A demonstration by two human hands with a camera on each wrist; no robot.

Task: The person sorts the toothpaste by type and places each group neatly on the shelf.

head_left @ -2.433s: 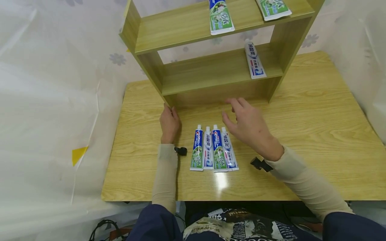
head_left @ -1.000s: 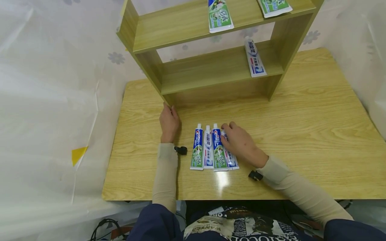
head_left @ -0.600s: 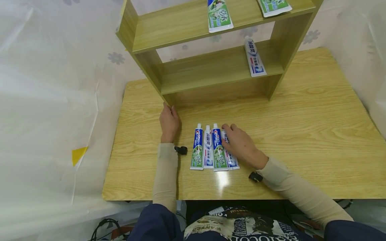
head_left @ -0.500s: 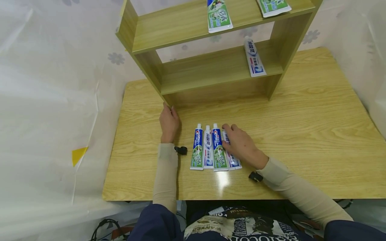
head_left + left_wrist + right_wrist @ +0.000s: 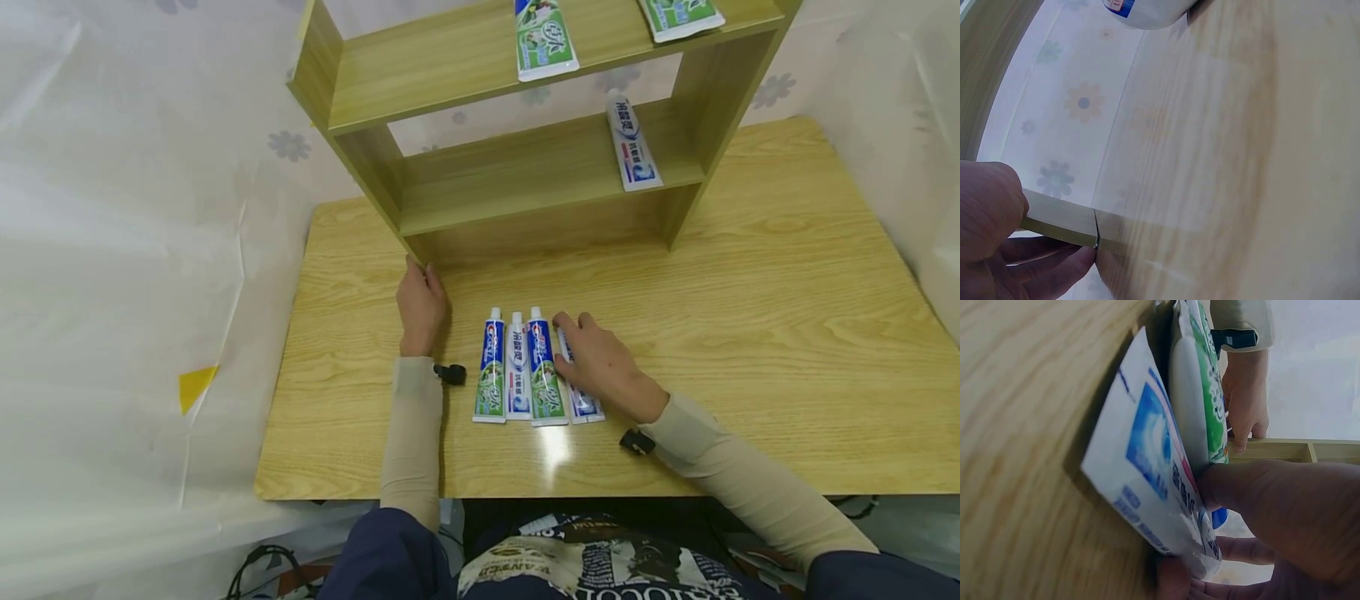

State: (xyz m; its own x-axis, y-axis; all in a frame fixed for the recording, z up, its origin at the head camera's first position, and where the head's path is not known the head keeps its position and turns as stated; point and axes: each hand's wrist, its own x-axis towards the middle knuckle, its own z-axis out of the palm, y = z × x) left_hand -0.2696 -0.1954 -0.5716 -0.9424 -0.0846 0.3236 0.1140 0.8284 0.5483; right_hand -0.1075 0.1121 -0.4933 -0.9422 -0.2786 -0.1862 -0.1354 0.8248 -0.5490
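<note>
In the head view the left hand [image 5: 422,307] grips the lower left corner of the wooden shelf [image 5: 517,196]; the left wrist view shows its fingers and thumb around the board's end. The right hand [image 5: 603,362] pinches a white toothpaste tube [image 5: 587,406], the rightmost of a row on the table. In the right wrist view this white tube [image 5: 1154,450] lies tilted between thumb and fingers, beside a green-and-white tube [image 5: 1210,394]. Left of it in the head view lie a blue-green tube [image 5: 545,375], a white tube [image 5: 517,375] and another blue-green tube [image 5: 491,375].
On the middle shelf board lies a white tube [image 5: 633,146]. The upper board holds two green tubes, one near its centre [image 5: 545,42] and one at the right [image 5: 681,17]. The table [image 5: 787,333] extends right of the shelf, with its front edge near the person's lap.
The right hand has come down from near the shelf to the rightmost white tube. That tube's lower end has shifted slightly right, away from its neighbour. The left hand stays at the shelf corner.
</note>
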